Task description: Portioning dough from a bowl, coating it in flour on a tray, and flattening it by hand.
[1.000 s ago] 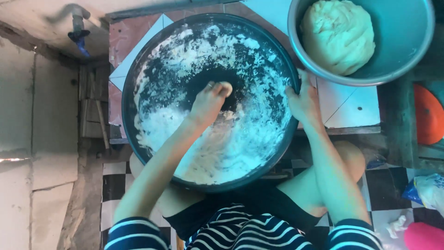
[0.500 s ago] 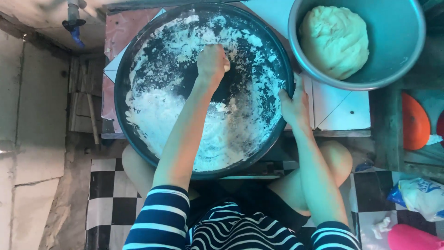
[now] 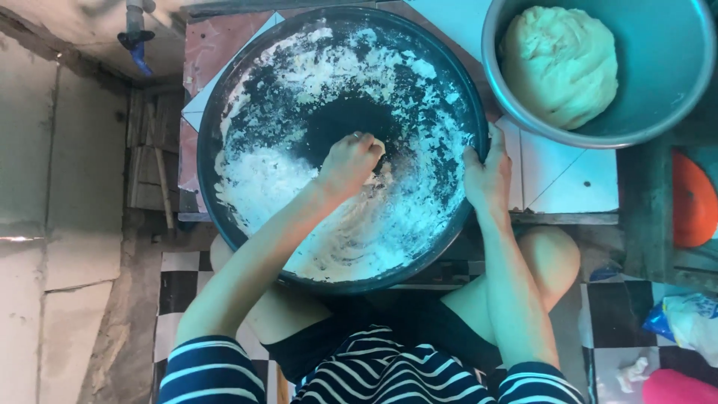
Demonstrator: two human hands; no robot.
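While the curled left hand [image 3: 350,161] presses the floury black pan [image 3: 247,90], the right hand [image 3: 485,173] grips its rim on tiles [image 3: 561,176].

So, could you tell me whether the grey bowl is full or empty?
Partly full: the grey bowl holds one dough ball.

Wide black round pan [image 3: 247,97], floured inside, flat on tiled ledge.

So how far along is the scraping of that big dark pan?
One dough ball already sits finished in the grey bowl. The left hand is curled in the middle of the dark pan, rubbing at floury residue, while the right hand grips the rim. Much white flour coats the pan, so plenty looks left.
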